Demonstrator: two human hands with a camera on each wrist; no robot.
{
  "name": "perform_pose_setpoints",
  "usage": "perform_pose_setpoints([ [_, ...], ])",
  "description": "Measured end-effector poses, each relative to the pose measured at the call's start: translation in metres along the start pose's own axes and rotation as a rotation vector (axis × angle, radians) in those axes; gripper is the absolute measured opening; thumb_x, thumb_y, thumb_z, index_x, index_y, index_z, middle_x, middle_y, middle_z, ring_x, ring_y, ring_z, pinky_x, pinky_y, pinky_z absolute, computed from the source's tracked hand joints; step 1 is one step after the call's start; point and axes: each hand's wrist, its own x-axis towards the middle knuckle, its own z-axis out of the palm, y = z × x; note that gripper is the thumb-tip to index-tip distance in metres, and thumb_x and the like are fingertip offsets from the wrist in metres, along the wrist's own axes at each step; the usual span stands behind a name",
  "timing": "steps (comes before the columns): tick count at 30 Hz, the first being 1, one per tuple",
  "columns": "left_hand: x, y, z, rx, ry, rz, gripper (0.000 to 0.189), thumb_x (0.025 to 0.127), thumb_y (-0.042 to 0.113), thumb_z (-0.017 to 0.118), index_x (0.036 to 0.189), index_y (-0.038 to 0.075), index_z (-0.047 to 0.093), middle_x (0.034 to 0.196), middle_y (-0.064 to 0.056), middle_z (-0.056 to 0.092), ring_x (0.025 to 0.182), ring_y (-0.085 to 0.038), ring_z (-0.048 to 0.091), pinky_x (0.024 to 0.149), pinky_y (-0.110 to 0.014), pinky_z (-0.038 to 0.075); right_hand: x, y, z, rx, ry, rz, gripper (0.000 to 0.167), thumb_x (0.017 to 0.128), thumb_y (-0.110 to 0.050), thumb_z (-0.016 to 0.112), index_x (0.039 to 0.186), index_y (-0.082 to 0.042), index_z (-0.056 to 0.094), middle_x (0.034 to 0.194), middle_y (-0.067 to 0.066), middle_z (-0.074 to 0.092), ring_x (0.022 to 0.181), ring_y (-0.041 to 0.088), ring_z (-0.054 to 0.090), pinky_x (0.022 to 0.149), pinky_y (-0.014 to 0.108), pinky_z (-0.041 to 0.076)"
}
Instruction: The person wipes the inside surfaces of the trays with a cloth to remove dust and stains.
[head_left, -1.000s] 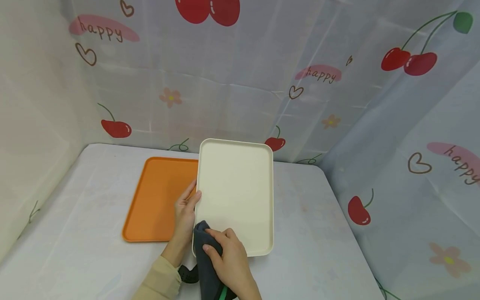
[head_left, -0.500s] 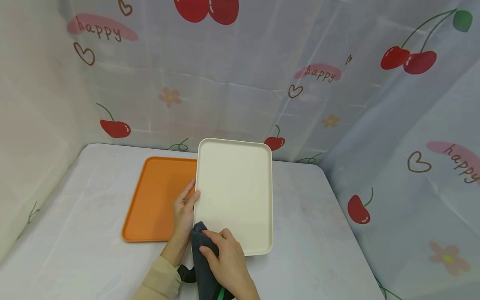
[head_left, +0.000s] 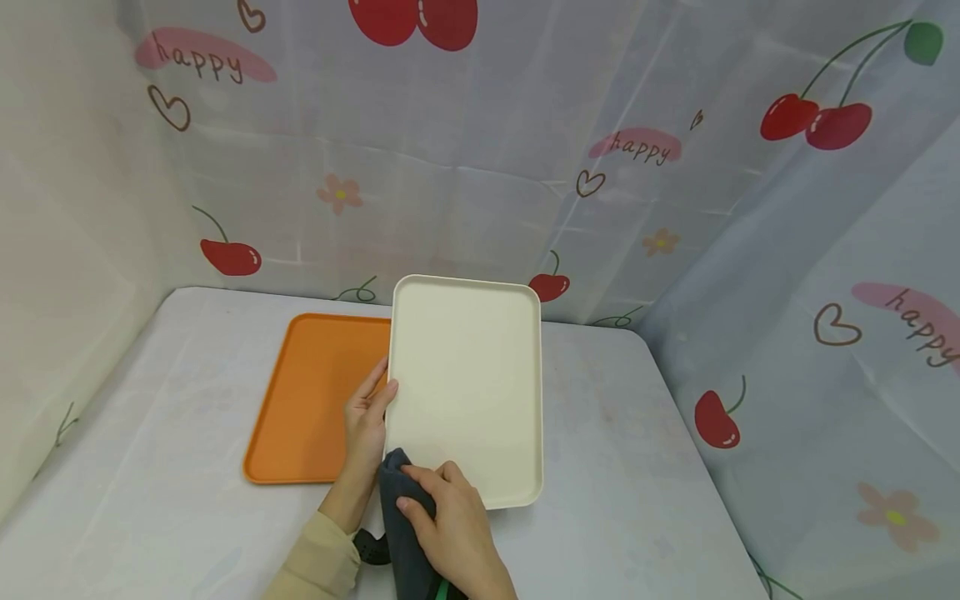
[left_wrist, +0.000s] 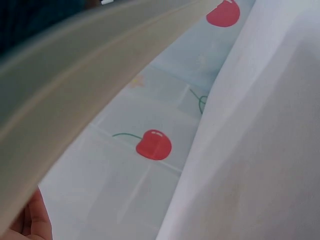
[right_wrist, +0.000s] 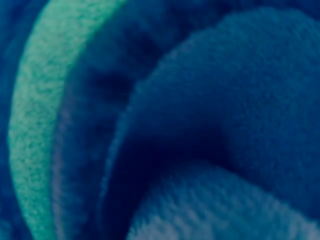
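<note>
The cloth (head_left: 405,525) lies right under the right hand (head_left: 457,521), over the near left corner of the cream tray (head_left: 465,392); that contact is what matters here. The tray's long side runs away from the person, towards the curtain (head_left: 450,167), and the cloth, bunched lengthwise, runs roughly the same way, its lower end out of sight.

The right hand is the nearer one to that corner. It comes up from below with its fingers pointing forward and leftward, gripping the cloth between a bent thumb and fingers; I can't tell how tightly, and the right wrist view shows just blurred fabric.

The left hand (head_left: 365,425) reaches up along the tray's left side and holds it about midway, thumb at the rim, the other fingers partly hidden, so little gap remains. The left wrist view shows the tray tilted and raised off the table (head_left: 600,467), though I can't see whether its near edge touches down. Left of it, partly covered from above, lies the orange tray (head_left: 300,408).
</note>
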Motion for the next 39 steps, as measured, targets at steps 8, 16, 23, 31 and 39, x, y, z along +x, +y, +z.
perform_pose_setpoints([
  [8,-0.001,-0.001,0.0,-0.026,-0.011,-0.014,0.045,0.099,0.013,0.057,0.143,0.008,0.05,0.104,0.009,0.074,0.089,-0.009,0.071,0.075,-0.025,0.06,-0.001,0.002,0.002,-0.047,0.054,-0.005,0.033,0.09,-0.03,0.07,0.122,-0.022,0.07,0.084,-0.006,0.052,0.068,0.001,0.044,0.057,0.014,0.033],
  [16,-0.003,0.0,-0.001,-0.066,-0.023,-0.015,0.047,0.1,0.016,0.057,0.146,0.013,0.048,0.118,0.008,0.069,0.096,-0.008,0.07,0.08,-0.026,0.059,-0.005,0.01,-0.003,-0.088,0.122,0.025,0.032,0.087,-0.028,0.072,0.119,-0.023,0.071,0.082,-0.006,0.051,0.066,0.001,0.043,0.057,0.014,0.033],
  [23,-0.002,0.001,-0.001,-0.081,-0.024,-0.001,0.047,0.099,0.015,0.057,0.145,0.012,0.047,0.12,0.007,0.069,0.097,-0.009,0.071,0.08,-0.027,0.059,-0.007,0.016,-0.009,-0.096,0.147,0.079,0.032,0.087,-0.028,0.073,0.119,-0.024,0.072,0.081,-0.006,0.051,0.064,0.002,0.041,0.057,0.015,0.034],
  [31,-0.001,0.002,-0.003,-0.071,-0.023,0.0,0.047,0.1,0.016,0.057,0.146,0.013,0.047,0.12,0.007,0.069,0.097,-0.009,0.071,0.08,-0.027,0.059,-0.01,0.027,-0.02,-0.092,0.193,0.144,0.032,0.086,-0.026,0.074,0.118,-0.024,0.072,0.083,-0.004,0.053,0.065,0.003,0.043,0.057,0.017,0.036],
  [39,0.0,0.003,-0.003,-0.081,-0.016,0.004,0.047,0.1,0.013,0.056,0.146,0.01,0.047,0.116,0.007,0.07,0.092,-0.008,0.071,0.078,-0.025,0.059,-0.012,0.048,-0.037,-0.125,0.261,0.274,0.033,0.086,-0.023,0.074,0.119,-0.023,0.071,0.085,0.0,0.055,0.067,0.008,0.045,0.058,0.021,0.037],
])
